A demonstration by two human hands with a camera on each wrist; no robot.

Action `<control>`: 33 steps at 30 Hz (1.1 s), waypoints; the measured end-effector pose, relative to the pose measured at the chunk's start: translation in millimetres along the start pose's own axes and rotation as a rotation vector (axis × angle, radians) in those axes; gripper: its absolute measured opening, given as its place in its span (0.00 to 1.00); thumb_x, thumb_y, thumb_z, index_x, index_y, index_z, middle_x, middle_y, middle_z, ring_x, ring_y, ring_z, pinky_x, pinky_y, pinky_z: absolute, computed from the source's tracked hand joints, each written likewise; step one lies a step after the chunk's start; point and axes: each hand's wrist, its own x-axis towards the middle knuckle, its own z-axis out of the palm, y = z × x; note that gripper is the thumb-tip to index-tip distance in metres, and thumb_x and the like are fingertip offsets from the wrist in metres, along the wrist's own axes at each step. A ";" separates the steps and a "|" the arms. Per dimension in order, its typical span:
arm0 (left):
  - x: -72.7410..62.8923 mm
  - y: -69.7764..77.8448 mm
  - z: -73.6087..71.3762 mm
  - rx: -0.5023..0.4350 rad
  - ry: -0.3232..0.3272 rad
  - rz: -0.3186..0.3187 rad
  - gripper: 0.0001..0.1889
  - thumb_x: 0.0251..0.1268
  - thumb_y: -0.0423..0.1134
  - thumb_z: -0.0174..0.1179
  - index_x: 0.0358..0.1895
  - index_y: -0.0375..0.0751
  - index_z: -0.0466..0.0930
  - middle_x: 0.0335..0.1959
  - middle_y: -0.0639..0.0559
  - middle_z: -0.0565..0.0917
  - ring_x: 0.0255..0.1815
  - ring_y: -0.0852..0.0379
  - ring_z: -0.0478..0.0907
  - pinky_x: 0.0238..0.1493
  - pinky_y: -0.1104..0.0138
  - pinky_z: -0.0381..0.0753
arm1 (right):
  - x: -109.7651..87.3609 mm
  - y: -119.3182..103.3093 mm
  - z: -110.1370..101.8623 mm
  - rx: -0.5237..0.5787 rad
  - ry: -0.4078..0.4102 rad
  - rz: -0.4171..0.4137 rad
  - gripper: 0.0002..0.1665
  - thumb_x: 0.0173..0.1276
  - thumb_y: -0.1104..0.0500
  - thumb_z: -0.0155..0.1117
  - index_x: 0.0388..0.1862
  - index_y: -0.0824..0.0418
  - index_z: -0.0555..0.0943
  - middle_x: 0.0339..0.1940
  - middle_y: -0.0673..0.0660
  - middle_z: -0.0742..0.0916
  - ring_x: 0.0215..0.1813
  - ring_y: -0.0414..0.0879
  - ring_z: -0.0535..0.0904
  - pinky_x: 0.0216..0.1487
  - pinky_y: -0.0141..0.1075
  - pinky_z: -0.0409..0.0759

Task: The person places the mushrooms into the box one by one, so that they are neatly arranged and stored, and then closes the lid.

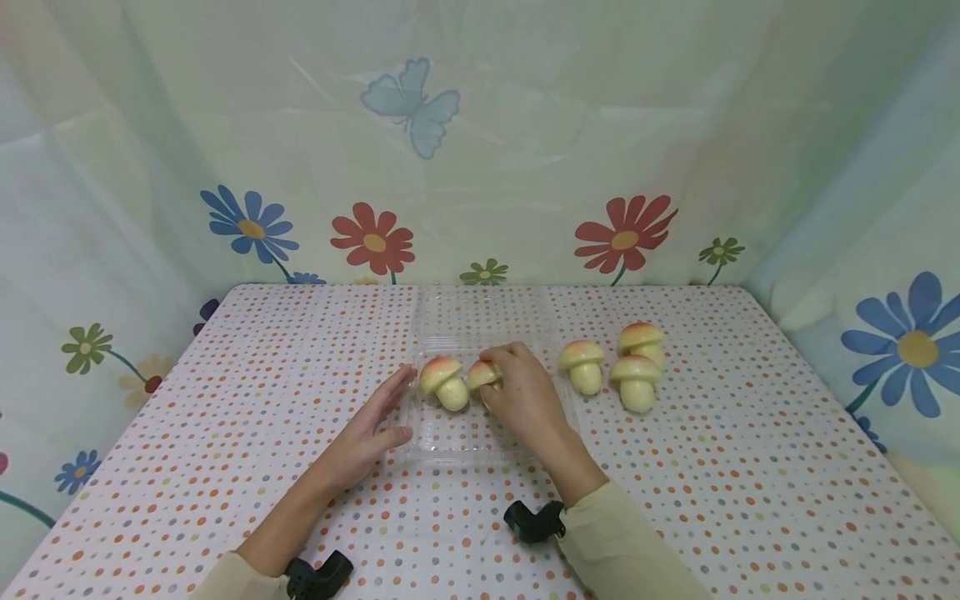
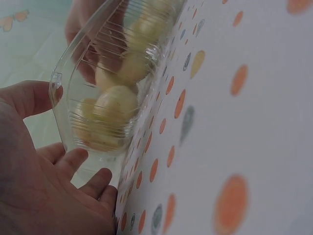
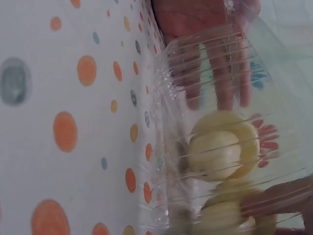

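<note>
A clear plastic clamshell box [image 1: 457, 457] lies on the table with its lid [image 1: 483, 315] folded back. One yellow toy mushroom [image 1: 452, 392] with a reddish cap rests at the left inside it. My right hand [image 1: 528, 404] reaches into the box from the right and grips a second toy mushroom [image 1: 478, 375], which the fingers partly hide. My left hand [image 1: 363, 437] stays beside the box's left wall with its fingers extended. In the left wrist view, the left thumb [image 2: 41, 98] meets the clear rim.
Right of the box stand three more toy mushrooms: one nearer the box [image 1: 582, 367], one in front [image 1: 636, 383] and one behind it [image 1: 642, 337]. A dotted cloth [image 1: 712, 483] covers the table. A flowered curtain [image 1: 525, 167] hangs at the back and sides.
</note>
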 end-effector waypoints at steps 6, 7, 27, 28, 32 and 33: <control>0.3 0.5 0.2 0.010 0.000 0.003 0.43 0.72 0.33 0.53 0.85 0.40 0.41 0.86 0.39 0.47 0.86 0.36 0.43 0.82 0.36 0.41 | 1.4 0.3 0.9 -0.013 0.001 -0.008 0.26 0.60 0.67 0.74 0.60 0.60 0.85 0.60 0.63 0.84 0.58 0.58 0.84 0.55 0.51 0.85; 0.1 0.6 0.1 0.010 0.000 0.004 0.42 0.73 0.33 0.53 0.85 0.40 0.41 0.86 0.39 0.47 0.86 0.36 0.43 0.82 0.36 0.41 | 1.5 0.3 1.3 -0.013 0.000 -0.008 0.26 0.61 0.68 0.74 0.60 0.59 0.85 0.60 0.63 0.84 0.57 0.58 0.84 0.54 0.50 0.85; -1.1 -2.4 -0.6 0.000 0.005 -0.003 0.43 0.73 0.34 0.54 0.86 0.45 0.42 0.86 0.41 0.48 0.87 0.38 0.43 0.83 0.37 0.40 | 2.4 -5.0 5.6 -0.033 0.003 -0.019 0.24 0.61 0.67 0.75 0.58 0.58 0.86 0.59 0.61 0.84 0.52 0.54 0.84 0.49 0.46 0.85; -1.0 -2.6 -0.6 -0.004 0.004 -0.004 0.43 0.73 0.35 0.54 0.86 0.45 0.42 0.86 0.41 0.48 0.87 0.38 0.43 0.83 0.37 0.40 | 2.4 -4.8 5.5 -0.037 0.002 -0.017 0.25 0.61 0.67 0.75 0.58 0.57 0.86 0.59 0.61 0.84 0.52 0.55 0.84 0.49 0.46 0.85; -0.6 -2.3 -0.5 -0.010 -0.002 -0.001 0.43 0.73 0.35 0.54 0.86 0.44 0.41 0.86 0.40 0.47 0.86 0.37 0.43 0.82 0.36 0.40 | 2.6 -3.2 5.2 -0.045 -0.002 -0.017 0.26 0.61 0.67 0.75 0.60 0.57 0.85 0.59 0.60 0.84 0.56 0.56 0.84 0.54 0.48 0.85; -0.5 -2.3 -0.5 -0.009 -0.002 -0.001 0.43 0.73 0.35 0.54 0.86 0.44 0.41 0.86 0.40 0.47 0.86 0.37 0.43 0.82 0.36 0.40 | 2.6 -2.6 5.1 -0.045 0.000 -0.021 0.27 0.61 0.67 0.75 0.60 0.57 0.85 0.59 0.61 0.84 0.58 0.57 0.83 0.55 0.49 0.84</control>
